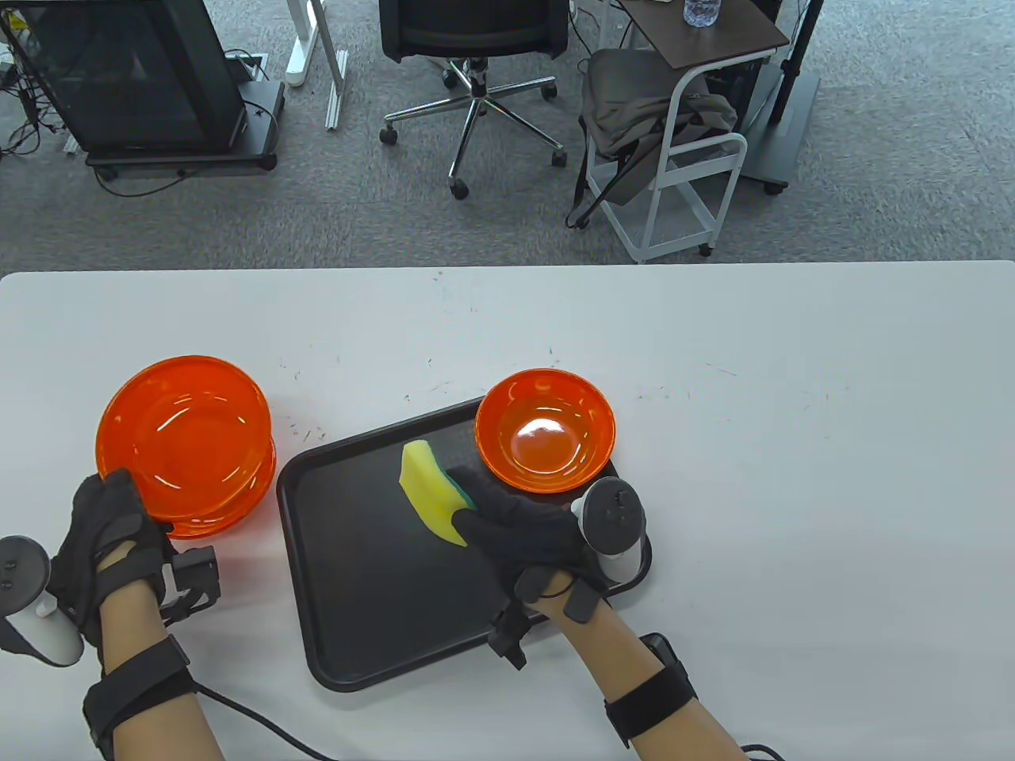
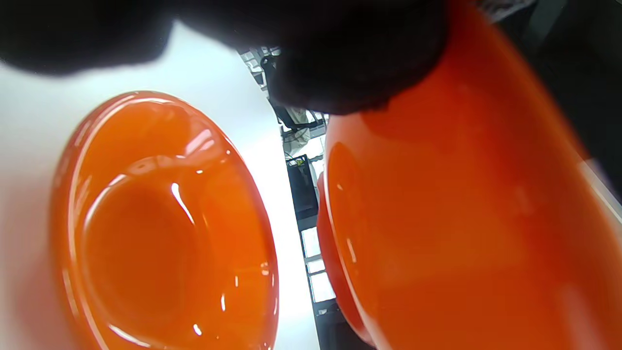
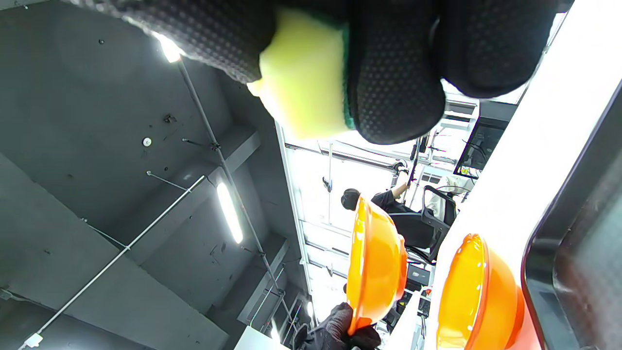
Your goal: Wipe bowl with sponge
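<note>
My left hand point(image 1: 111, 515) grips the near rim of an orange bowl point(image 1: 182, 436) and holds it tilted just above a stack of orange bowls point(image 1: 230, 515) at the table's left. The right wrist view shows this bowl point(image 3: 376, 267) raised on edge beside the stack point(image 3: 474, 296). In the left wrist view my fingers point(image 2: 350, 58) press on the held bowl's side point(image 2: 461, 218). My right hand point(image 1: 515, 523) grips a yellow and green sponge point(image 1: 428, 491) above the black tray point(image 1: 381, 587); the sponge also shows in the right wrist view point(image 3: 301, 82).
Another orange bowl point(image 1: 545, 440) sits on the tray's far right corner. The white table point(image 1: 793, 476) stretches to the right. Beyond the far edge stand an office chair point(image 1: 476, 47) and a white cart point(image 1: 682, 158).
</note>
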Demonstrator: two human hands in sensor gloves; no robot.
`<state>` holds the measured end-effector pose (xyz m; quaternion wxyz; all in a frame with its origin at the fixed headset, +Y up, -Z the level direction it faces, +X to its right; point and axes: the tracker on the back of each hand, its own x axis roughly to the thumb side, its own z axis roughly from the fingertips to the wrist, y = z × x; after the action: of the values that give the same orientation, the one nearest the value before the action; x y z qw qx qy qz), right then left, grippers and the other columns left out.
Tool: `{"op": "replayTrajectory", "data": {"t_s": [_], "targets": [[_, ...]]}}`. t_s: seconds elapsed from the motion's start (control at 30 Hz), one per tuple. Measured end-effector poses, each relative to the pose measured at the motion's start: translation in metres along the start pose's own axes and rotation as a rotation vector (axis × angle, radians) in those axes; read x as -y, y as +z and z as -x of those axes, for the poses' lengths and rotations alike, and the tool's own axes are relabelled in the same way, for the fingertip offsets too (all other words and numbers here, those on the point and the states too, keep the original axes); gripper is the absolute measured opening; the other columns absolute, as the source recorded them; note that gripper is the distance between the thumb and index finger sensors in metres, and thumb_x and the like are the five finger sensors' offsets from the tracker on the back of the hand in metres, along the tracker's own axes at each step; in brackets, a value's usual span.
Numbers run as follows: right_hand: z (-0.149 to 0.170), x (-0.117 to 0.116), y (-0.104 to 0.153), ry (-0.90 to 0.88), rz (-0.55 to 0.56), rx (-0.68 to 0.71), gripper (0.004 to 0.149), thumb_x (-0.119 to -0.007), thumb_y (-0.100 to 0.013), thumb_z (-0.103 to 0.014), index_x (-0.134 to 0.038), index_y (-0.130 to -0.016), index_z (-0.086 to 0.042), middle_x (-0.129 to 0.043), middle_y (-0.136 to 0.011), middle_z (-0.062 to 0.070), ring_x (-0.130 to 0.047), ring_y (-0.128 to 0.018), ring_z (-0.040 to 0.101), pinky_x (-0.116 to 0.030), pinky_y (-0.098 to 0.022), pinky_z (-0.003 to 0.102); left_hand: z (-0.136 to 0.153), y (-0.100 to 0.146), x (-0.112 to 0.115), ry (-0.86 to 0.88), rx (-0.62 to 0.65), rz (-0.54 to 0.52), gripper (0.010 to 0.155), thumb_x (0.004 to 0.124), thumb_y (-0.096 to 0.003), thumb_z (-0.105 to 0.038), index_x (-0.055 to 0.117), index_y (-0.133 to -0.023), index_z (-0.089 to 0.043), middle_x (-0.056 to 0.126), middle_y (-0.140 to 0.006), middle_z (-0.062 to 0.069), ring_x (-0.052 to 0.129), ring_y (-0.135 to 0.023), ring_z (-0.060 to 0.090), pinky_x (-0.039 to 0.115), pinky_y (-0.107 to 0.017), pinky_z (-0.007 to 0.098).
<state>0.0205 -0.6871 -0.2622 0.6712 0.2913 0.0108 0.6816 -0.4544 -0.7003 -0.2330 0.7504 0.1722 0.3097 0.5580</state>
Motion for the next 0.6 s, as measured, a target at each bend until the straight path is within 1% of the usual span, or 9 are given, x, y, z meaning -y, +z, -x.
{"op": "replayTrajectory", "data": {"t_s": [0.17, 0.3, 0.6], "targets": [[0.0, 0.002, 0.0, -0.003, 0.008, 0.001, 0.051, -0.075, -0.056, -0.029, -0.056, -0.095, -0.002, -0.081, -0.089, 0.028, -0.094, -0.064, 0.039, -0.077, -0.044, 0.056, 0.009, -0.003, 0.005, -0.032, -0.056, -0.002, 0.06, 0.072, -0.0537, -0.046, 0.061, -0.098, -0.008, 0.097, -0.041, 0.003, 0.094, -0.009, 0.01, 0.089, -0.013, 0.034], [0.0, 0.001, 0.0, -0.005, 0.008, 0.0, 0.051, -0.075, -0.056, -0.029, -0.056, -0.095, -0.002, -0.081, -0.089, 0.028, -0.094, -0.064, 0.039, -0.077, -0.044, 0.056, 0.017, -0.004, 0.011, -0.073, -0.105, 0.026, 0.062, 0.072, -0.0534, -0.044, 0.058, -0.098, -0.005, 0.097, -0.043, 0.005, 0.096, -0.01, 0.01, 0.09, -0.014, 0.034], [-0.001, 0.002, 0.0, -0.01, 0.012, 0.006, 0.051, -0.075, -0.056, -0.029, -0.056, -0.095, -0.003, -0.081, -0.089, 0.028, -0.094, -0.064, 0.039, -0.076, -0.044, 0.056, 0.034, -0.008, 0.021, -0.135, -0.182, 0.058, 0.062, 0.071, -0.0534, -0.043, 0.055, -0.1, -0.005, 0.096, -0.046, 0.006, 0.096, -0.012, 0.01, 0.09, -0.015, 0.034]]}}
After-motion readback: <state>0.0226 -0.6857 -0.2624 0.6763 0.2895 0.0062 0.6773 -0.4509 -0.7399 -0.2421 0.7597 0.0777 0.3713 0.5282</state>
